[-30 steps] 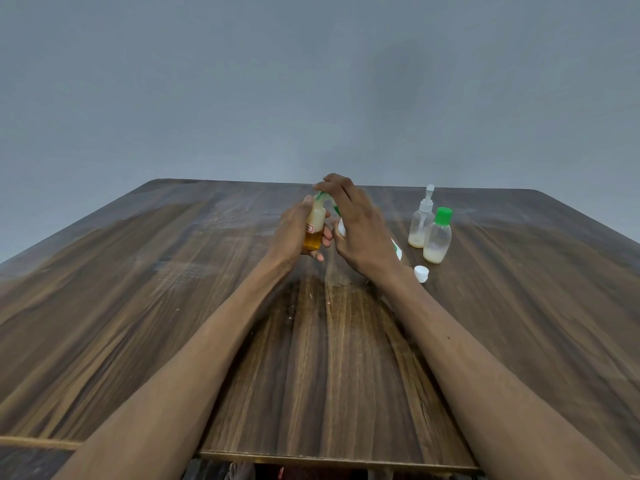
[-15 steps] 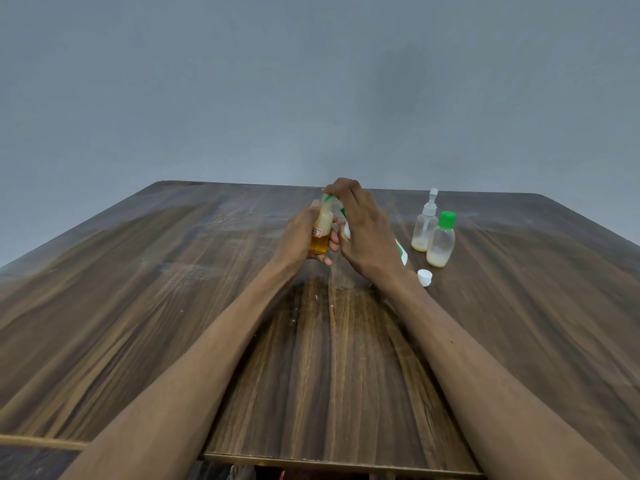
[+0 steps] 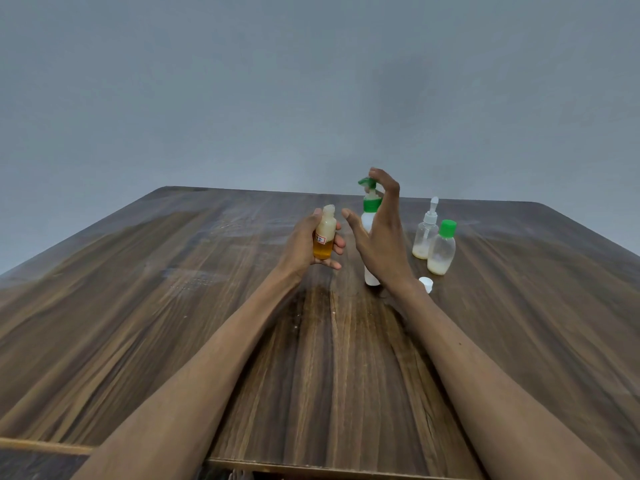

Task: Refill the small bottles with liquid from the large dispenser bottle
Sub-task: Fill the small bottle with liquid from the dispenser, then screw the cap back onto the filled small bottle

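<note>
My left hand grips a small uncapped bottle, amber liquid low and milky liquid above, held upright over the table. To its right stands the large white dispenser bottle with a green pump head. My right hand is raised in front of it, fingers spread, with fingertips at the pump head and the thumb apart from the bottle. The hand hides much of the dispenser's body.
Two more small bottles stand to the right: a clear one with a white spray top and one with a green cap. A loose white cap lies near my right wrist. All rest on a wooden table.
My hands have separated. The small bottle moved left and away from the pump spout. My right hand lifted off and opened, so the dispenser now shows.
</note>
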